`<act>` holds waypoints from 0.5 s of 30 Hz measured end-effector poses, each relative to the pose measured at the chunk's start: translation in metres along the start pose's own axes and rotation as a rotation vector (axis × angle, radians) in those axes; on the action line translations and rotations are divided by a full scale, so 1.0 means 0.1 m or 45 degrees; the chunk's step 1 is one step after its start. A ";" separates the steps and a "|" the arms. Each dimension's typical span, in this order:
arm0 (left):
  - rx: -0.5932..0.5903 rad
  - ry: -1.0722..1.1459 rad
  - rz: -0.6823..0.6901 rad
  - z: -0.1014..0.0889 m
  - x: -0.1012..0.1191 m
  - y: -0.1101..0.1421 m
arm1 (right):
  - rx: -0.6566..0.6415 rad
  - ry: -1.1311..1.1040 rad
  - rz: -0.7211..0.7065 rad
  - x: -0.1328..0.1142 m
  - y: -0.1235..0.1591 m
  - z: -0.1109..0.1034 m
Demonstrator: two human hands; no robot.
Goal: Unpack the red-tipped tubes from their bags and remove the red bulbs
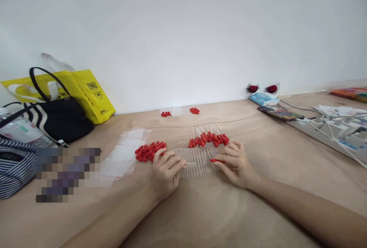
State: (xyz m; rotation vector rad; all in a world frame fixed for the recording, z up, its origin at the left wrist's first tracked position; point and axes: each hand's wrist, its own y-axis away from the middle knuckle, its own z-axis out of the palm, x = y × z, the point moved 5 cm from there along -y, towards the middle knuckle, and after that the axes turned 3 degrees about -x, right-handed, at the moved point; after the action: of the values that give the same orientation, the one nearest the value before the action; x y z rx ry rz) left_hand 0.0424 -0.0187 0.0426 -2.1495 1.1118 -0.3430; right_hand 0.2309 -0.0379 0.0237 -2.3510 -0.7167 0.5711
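In the head view my left hand (168, 169) is closed on a clear glass dropper tube (191, 164) that points to the right. My right hand (240, 166) pinches a red rubber dropper bulb (217, 160), its open end facing left toward the tube, a gap between them. Under and between my hands lies a row of bare glass tubes (195, 169) side by side. A pile of loose red bulbs (149, 151) sits just beyond my left hand. Farther back, droppers with red bulbs fitted (210, 138) lie in a row, their glass ends pointing away.
Clear zip bags (126, 152) lie left of the loose bulbs. Bagged droppers (179, 111) are by the wall. At left stand a yellow bag (91, 99) and a black bag (65, 118). A blue tissue pack (264, 99), a phone (280, 113) and cables (338, 137) are at right.
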 end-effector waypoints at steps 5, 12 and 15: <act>-0.115 0.032 -0.244 0.05 -0.12 -0.11 | 0.049 0.076 0.329 0.32 0.02 -0.07; -0.510 0.525 -0.814 0.17 -0.51 -0.35 | -0.252 0.124 0.866 0.71 0.02 -0.21; -0.667 0.575 -0.987 0.22 -0.64 -0.34 | -0.274 0.092 1.030 0.79 0.04 -0.24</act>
State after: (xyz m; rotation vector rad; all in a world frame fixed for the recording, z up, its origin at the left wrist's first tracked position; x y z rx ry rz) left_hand 0.0364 0.0564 0.0541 -3.0305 0.5582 -1.0147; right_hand 0.3056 -0.0023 0.0207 -2.8100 0.2629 0.7548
